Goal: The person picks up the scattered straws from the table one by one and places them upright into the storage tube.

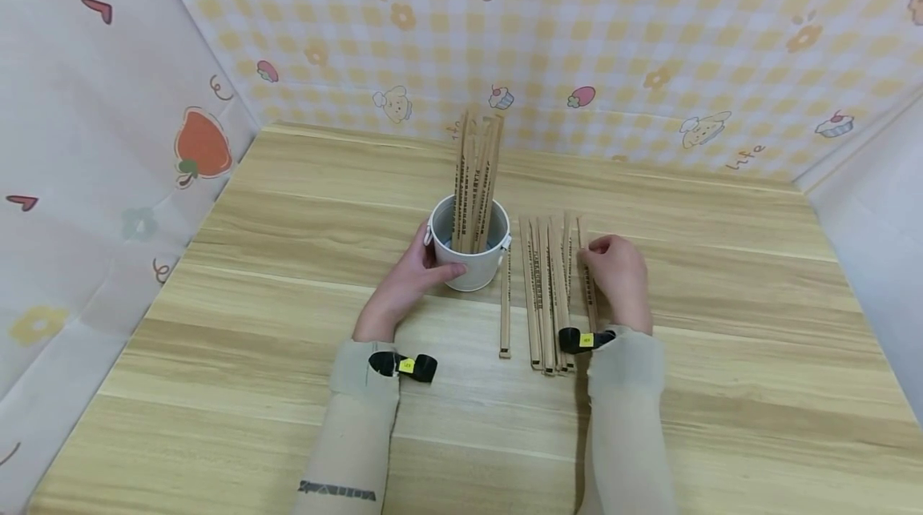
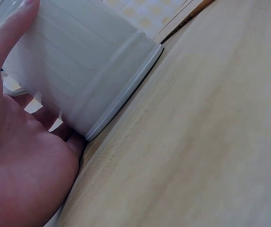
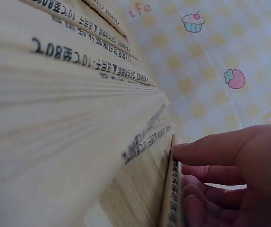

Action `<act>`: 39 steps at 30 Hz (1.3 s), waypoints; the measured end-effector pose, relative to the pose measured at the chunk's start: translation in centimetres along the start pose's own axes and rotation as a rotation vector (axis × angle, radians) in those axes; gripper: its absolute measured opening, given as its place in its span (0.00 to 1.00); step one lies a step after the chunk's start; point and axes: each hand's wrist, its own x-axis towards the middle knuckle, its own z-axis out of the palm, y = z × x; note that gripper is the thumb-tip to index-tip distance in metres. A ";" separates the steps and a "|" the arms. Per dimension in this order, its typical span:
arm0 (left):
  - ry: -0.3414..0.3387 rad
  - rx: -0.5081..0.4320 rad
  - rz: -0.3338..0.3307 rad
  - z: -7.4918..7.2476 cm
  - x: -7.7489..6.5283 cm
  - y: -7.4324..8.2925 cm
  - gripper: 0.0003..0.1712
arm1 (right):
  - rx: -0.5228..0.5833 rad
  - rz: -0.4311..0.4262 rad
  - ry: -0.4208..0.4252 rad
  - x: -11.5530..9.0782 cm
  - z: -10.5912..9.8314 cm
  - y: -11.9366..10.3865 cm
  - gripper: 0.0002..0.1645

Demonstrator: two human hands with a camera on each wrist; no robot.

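Left: the table (image 1: 238, 387) edge runs diagonally along the left cloth (image 1: 108, 162); a broad stretch of wood lies between that edge and the left hand (image 1: 404, 279). Left hand grips the bucket (image 1: 472, 271), thumb across the near wall, fingers round the left side. Bucket upright near mid-table, set in from the far edge, where the back cloth (image 1: 548, 42) rises. Standing sticks (image 1: 478, 187) reach well above its rim.

Just right of the bucket, a single stick (image 1: 505, 311) lies lengthwise; then a narrow strip of wood; then the pile (image 1: 546, 299), roughly parallel, some sticks overlapping. A slim gap separates the pile from the end stick (image 1: 590, 291), which the right hand (image 1: 620, 275) pinches toward its far end. Right of that hand, a wide stretch of wood runs to the right edge, beside the right cloth (image 1: 876, 179).

Hidden or cut off: near table edge outside the head view. Left fingers partly behind the bucket, which the left wrist view crops at the top. Single stick's far end obscured at the bucket; cannot tell whether they touch. Pile count uncertain. End stick's near end lies behind the right wrist camera (image 1: 582, 339). Pile print partly blurred in the right wrist view.
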 end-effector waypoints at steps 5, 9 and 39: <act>0.006 0.004 -0.013 0.0 0.0 0.1 0.52 | -0.011 -0.005 0.033 -0.1 0.2 0.0 0.14; 0.003 -0.001 -0.008 0.1 0.0 0.1 0.51 | -0.009 -0.005 0.042 -0.2 0.2 0.0 0.13; 0.017 0.036 0.006 -0.7 0.6 -2.0 0.52 | 0.367 -0.253 0.475 -3.8 -4.6 -6.3 0.18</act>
